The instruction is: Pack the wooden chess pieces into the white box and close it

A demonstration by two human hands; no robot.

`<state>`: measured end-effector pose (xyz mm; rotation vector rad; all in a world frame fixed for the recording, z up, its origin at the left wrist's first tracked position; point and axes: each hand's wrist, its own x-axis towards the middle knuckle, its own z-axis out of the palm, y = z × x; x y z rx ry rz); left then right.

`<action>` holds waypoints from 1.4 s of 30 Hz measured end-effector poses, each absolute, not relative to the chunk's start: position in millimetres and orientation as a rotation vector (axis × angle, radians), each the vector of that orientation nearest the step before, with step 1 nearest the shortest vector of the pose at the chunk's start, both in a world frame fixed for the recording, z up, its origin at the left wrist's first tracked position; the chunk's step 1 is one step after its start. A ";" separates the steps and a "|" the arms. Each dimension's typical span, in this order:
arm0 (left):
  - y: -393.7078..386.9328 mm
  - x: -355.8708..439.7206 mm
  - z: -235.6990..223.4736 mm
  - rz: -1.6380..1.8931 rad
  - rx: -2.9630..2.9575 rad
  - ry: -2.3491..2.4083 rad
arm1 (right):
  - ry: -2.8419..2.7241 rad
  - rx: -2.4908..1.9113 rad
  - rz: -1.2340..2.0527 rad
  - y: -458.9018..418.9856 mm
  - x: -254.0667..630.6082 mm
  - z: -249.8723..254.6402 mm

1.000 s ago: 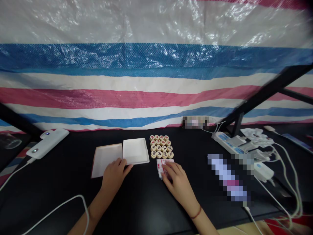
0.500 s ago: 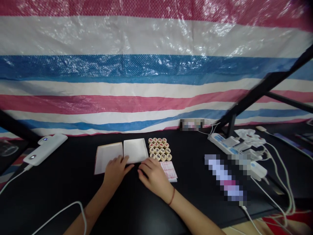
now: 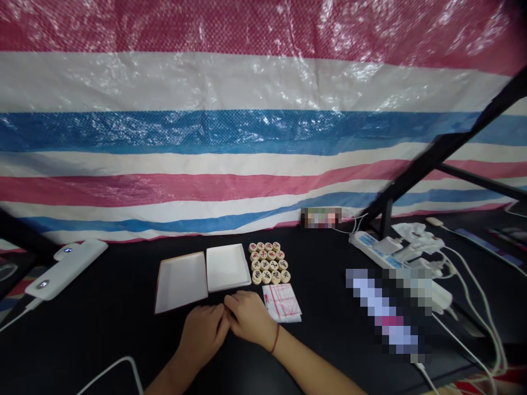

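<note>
Both my hands rest together on the black table, close to its front. My left hand is curled into a loose fist, and my right hand lies against it with its fingers pressed together; nothing shows in either. Just beyond them lie two shallow white box halves, the left one and the right one, side by side. A block of several round wooden chess pieces stands right of the boxes. A folded paper sheet with red lines lies beside my right hand.
A white power bank with a cable lies at the far left. At the right are a power strip with plugs, white cables and a blurred object. A black metal bar slants up before the striped tarp.
My left hand has come off the white box and my right hand off the folded paper. Both drew back toward me and met in the middle. The camera tilted upward.
</note>
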<state>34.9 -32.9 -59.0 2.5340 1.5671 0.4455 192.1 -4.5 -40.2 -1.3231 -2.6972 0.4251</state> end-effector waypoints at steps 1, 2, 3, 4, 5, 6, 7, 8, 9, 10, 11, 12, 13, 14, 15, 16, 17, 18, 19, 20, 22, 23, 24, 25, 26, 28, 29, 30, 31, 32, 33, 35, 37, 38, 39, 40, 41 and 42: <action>-30.9 36.6 -58.1 0.431 2.502 1.592 | -2.682 -1.340 0.440 -3.9 193.0 -39.4; -29.3 37.9 -57.2 0.422 2.476 1.606 | -2.665 -1.361 0.450 -3.5 193.9 -38.9; -28.1 38.7 -56.5 0.416 2.460 1.606 | -2.652 -1.385 0.458 -3.1 194.9 -38.8; -27.5 39.0 -55.7 0.415 2.450 1.595 | -2.643 -1.409 0.463 -2.8 195.7 -39.1; -27.1 38.9 -55.0 0.418 2.443 1.580 | -2.639 -1.429 0.467 -2.6 196.5 -39.7; -26.9 38.4 -54.2 0.423 2.435 1.566 | -2.636 -1.444 0.470 -2.5 197.2 -40.4; -26.9 37.7 -53.4 0.428 2.425 1.556 | -2.633 -1.451 0.475 -2.5 197.7 -41.3; -26.8 36.8 -52.6 0.434 2.412 1.548 | -2.627 -1.454 0.481 -2.7 198.2 -42.1; -26.6 35.8 -51.8 0.441 2.398 1.540 | -2.619 -1.454 0.491 -2.8 198.5 -42.7; -26.4 34.9 -51.1 0.449 2.385 1.529 | -2.610 -1.453 0.506 -3.1 198.7 -43.1; -26.1 33.9 -50.5 0.458 2.374 1.513 | -2.601 -1.451 0.524 -3.3 199.0 -43.3; -25.7 33.1 -50.1 0.468 2.365 1.498 | -2.593 -1.449 0.545 -3.4 199.2 -43.2; -25.3 32.3 -49.8 0.476 2.357 1.486 | -2.586 -1.446 0.566 -3.5 199.5 -42.8; -25.0 31.7 -49.5 0.480 2.349 1.475 | -2.579 -1.442 0.583 -3.5 199.8 -42.3; -24.8 31.1 -49.3 0.482 2.340 1.467 | -2.574 -1.437 0.595 -3.5 200.0 -41.7; -24.6 30.7 -49.0 0.481 2.331 1.462 | -2.570 -1.435 0.601 -3.4 200.3 -41.1; -24.5 30.4 -48.7 0.480 2.324 1.456 | -2.568 -1.434 0.600 -3.3 200.6 -40.6; -24.4 30.2 -48.2 0.478 2.319 1.449 | -2.568 -1.434 0.599 -3.2 200.8 -40.3; -24.3 30.2 -47.7 0.475 2.316 1.441 | -2.570 -1.435 0.596 -3.1 200.9 -40.1; -24.2 30.1 -47.2 0.474 2.312 1.435 | -2.572 -1.435 0.595 -3.0 201.1 -40.2; -24.1 30.0 -46.3 0.472 2.305 1.429 | -2.575 -1.433 0.594 -3.1 201.2 -41.0; -24.1 29.9 -46.1 0.474 2.302 1.428 | -2.576 -1.430 0.593 -3.1 201.2 -41.8; -24.1 29.7 -45.9 0.475 2.301 1.426 | -2.575 -1.428 0.591 -3.2 201.2 -42.6; -24.1 29.4 -45.9 0.475 2.303 1.423 | -2.573 -1.428 0.589 -3.2 201.2 -43.4; -24.2 29.0 -46.0 0.475 2.306 1.420 | -2.570 -1.430 0.589 -3.3 201.2 -44.2; -24.3 28.1 -46.5 0.472 2.308 1.416 | -2.565 -1.433 0.591 -3.2 201.1 -45.3; -24.5 27.7 -46.9 0.471 2.308 1.416 | -2.561 -1.434 0.593 -3.1 201.1 -45.5; -24.6 27.4 -47.3 0.470 2.307 1.418 | -2.557 -1.433 0.594 -3.0 201.0 -45.5; -24.7 27.1 -47.7 0.469 2.306 1.420 | -2.553 -1.432 0.593 -2.9 201.0 -45.4; -24.8 26.9 -48.1 0.468 2.307 1.420 | -2.549 -1.431 0.592 -2.8 201.0 -45.2; -24.9 26.8 -48.3 0.466 2.307 1.419 | -2.547 -1.431 0.591 -2.7 201.0 -44.9; -25.0 26.8 -48.4 0.462 2.304 1.419 | -2.551 -1.426 0.594 -2.7 201.2 -44.5; -25.0 27.0 -47.7 0.454 2.295 1.420 | -2.555 -1.418 0.597 -3.0 201.5 -44.3; -24.8 27.2 -47.2 0.447 2.290 1.422 | -2.555 -1.413 0.596 -3.1 201.7 -44.3; -24.7 27.4 -46.8 0.441 2.286 1.424 | -2.553 -1.409 0.593 -3.2 201.9 -44.4; -24.5 27.5 -46.5 0.437 2.285 1.426 | -2.551 -1.406 0.590 -3.4 202.0 -44.4; -24.3 27.6 -46.5 0.434 2.285 1.427 | -2.550 -1.403 0.588 -3.4 202.1 -44.5; -24.1 27.6 -46.7 0.434 2.287 1.426 | -2.549 -1.403 0.588 -3.5 202.2 -44.5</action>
